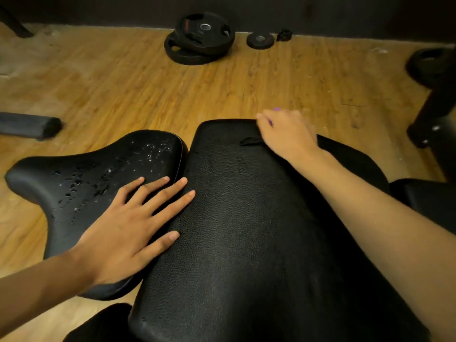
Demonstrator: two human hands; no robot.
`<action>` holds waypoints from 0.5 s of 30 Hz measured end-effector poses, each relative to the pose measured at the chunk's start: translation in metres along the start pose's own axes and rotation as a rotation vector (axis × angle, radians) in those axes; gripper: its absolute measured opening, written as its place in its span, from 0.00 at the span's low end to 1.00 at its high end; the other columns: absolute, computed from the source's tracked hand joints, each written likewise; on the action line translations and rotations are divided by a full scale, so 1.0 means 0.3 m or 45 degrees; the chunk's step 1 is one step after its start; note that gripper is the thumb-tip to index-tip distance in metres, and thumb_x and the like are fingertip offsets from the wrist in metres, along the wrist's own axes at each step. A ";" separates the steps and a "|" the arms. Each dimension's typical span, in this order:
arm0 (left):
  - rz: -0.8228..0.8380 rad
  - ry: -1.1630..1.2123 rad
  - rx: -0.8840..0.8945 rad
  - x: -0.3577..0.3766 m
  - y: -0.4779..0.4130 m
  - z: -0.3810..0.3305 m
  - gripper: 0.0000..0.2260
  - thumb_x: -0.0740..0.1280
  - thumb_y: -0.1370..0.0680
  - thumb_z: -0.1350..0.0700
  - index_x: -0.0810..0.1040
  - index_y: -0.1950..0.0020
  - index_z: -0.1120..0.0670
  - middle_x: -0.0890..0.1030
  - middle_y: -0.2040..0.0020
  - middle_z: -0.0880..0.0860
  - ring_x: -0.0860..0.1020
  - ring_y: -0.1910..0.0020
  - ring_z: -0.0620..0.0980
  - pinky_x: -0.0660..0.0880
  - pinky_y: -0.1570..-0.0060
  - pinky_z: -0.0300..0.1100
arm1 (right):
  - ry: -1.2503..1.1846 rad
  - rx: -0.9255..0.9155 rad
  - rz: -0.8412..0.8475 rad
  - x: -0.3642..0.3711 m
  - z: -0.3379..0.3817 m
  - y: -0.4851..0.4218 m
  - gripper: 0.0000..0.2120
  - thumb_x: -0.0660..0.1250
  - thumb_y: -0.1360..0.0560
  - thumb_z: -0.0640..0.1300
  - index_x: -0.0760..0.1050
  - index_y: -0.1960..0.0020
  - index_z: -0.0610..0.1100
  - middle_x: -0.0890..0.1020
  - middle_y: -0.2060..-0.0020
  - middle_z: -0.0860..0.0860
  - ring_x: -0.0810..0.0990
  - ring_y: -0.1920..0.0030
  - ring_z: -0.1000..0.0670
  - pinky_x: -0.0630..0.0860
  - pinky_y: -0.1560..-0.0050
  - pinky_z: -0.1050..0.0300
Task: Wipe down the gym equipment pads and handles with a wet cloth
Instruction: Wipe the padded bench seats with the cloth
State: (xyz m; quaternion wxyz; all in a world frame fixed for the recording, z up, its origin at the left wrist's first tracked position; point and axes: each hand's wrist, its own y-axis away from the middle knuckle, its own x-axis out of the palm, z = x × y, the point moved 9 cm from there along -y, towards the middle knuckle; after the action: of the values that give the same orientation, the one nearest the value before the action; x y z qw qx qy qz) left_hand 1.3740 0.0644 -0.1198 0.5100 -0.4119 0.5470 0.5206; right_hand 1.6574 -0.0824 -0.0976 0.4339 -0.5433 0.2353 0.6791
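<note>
Evidently the work is only partway through. The left grip (pixel 128 225) is laid flat and released, fingers spread. Its palm is on the seat pad (pixel 81 178) and its fingertips reach across the gap onto the back pad (pixel 234 230); nothing is held in it. The right grip (pixel 288 134) is set at the far end of the back pad, well ahead of the left grip and to its right, with fingers curled down over the pad's edge. Slivers of purple are seen above its knuckles and under its forefinger. These are taken to be the cloth (pixel 276 109), bunched and clenched inside the grip, though most of it is hidden.

Beads of water (pixel 148 149) are scattered over the seat pad just ahead of the left grip's fingers, so that pad is judged to be wetted but not yet wiped through. The back pad between the two grips looks matt and free of droplets; whether it has been wiped cannot be told from its surface alone. A small tear (pixel 250 141) is seen in the cover just to the left of the right grip, and it may snag the cloth if it is passed over.

A roller pad (pixel 29 125) lies well to the left of the left grip, and another dark pad (pixel 431 196) sits to the right of the right forearm; neither shows any sign of wetting. No handles are in view. These, along with the beaded seat pad, are judged to be what is left
</note>
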 end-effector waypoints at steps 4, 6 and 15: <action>-0.047 -0.019 0.011 -0.001 -0.013 -0.003 0.29 0.48 0.14 0.38 0.54 0.15 0.46 0.57 0.15 0.49 0.61 0.18 0.55 0.56 0.23 0.60 | 0.003 0.463 0.040 -0.132 -0.438 0.230 0.22 0.50 0.14 0.57 0.80 0.46 0.48 0.81 0.45 0.40 0.77 0.41 0.34 0.70 0.48 0.45; -0.050 -0.015 0.005 0.006 -0.012 -0.002 0.29 0.47 0.14 0.38 0.54 0.15 0.46 0.57 0.15 0.49 0.61 0.19 0.55 0.57 0.23 0.60 | 0.027 0.648 0.066 -0.154 -0.498 0.270 0.24 0.50 0.14 0.57 0.81 0.40 0.47 0.80 0.42 0.38 0.76 0.39 0.33 0.71 0.41 0.43; -0.022 -0.011 -0.011 0.006 -0.012 -0.006 0.29 0.47 0.14 0.37 0.53 0.14 0.46 0.57 0.15 0.49 0.62 0.19 0.56 0.58 0.24 0.61 | 0.113 -0.060 0.219 0.099 0.330 -0.106 0.25 0.49 0.15 0.57 0.82 0.48 0.48 0.83 0.49 0.47 0.82 0.46 0.41 0.72 0.54 0.51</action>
State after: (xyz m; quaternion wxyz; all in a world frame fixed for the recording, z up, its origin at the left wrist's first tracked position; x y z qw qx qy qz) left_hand 1.3769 0.0623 -0.1221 0.5151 -0.4165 0.5391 0.5202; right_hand 1.6305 0.0223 -0.0912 0.3502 -0.5605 0.2840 0.6946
